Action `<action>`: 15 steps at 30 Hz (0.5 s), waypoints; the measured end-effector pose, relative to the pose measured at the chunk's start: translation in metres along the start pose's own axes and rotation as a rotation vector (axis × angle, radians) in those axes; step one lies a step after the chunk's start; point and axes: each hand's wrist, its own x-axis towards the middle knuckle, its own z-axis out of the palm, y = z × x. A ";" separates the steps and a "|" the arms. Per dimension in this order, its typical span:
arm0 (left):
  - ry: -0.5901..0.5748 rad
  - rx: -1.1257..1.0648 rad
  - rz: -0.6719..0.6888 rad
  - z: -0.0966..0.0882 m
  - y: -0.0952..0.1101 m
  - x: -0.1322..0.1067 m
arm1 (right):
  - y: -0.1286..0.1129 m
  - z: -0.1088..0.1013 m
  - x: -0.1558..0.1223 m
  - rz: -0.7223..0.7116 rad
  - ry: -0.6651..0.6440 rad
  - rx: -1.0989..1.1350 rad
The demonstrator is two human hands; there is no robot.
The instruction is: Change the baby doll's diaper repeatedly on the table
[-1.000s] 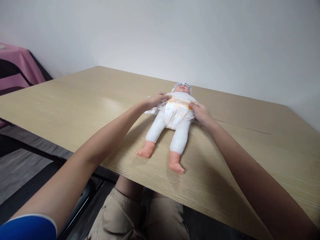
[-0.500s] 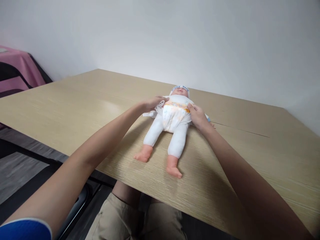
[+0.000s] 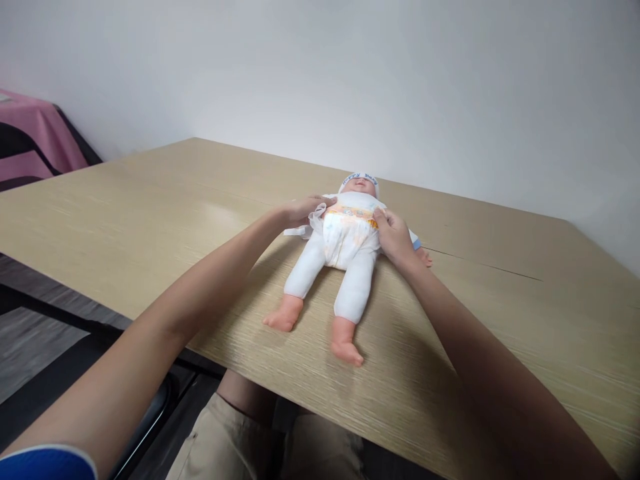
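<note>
A baby doll point(image 3: 353, 307) in a white outfit and a lettered cap lies on its back, feet toward me. Round its hips and belly sits a white diaper point(image 3: 345, 243) with an orange patterned waistband. My left hand point(image 3: 306, 211) pinches the waistband's edge on the left side, where a loose whitish frill hangs by the wrist. On the other side my right hand point(image 3: 391, 232) is closed on the band's right end, thumb on top. The fingers under both sides of the diaper are hidden.
The doll rests on a wide wooden table point(image 3: 240, 333) with a thin seam running to the right. Behind it stands a pale wall point(image 3: 320, 80). A black chair point(image 3: 65, 380) is at lower left, and a pink cloth point(image 3: 45, 127) drapes farther off.
Both hands stay at the diaper's waistband with almost no movement. The view has shifted slightly, so the doll's feet appear a little lower.
</note>
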 end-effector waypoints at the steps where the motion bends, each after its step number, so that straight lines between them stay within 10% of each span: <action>1: -0.031 0.002 -0.010 0.000 0.000 0.001 | 0.000 0.001 0.000 -0.002 0.000 0.005; 9: -0.122 0.030 -0.013 0.004 -0.005 0.002 | 0.001 0.005 0.005 0.013 -0.018 -0.002; 15: 0.030 0.184 -0.010 -0.011 0.007 -0.010 | 0.002 -0.028 -0.035 -0.030 0.060 -0.219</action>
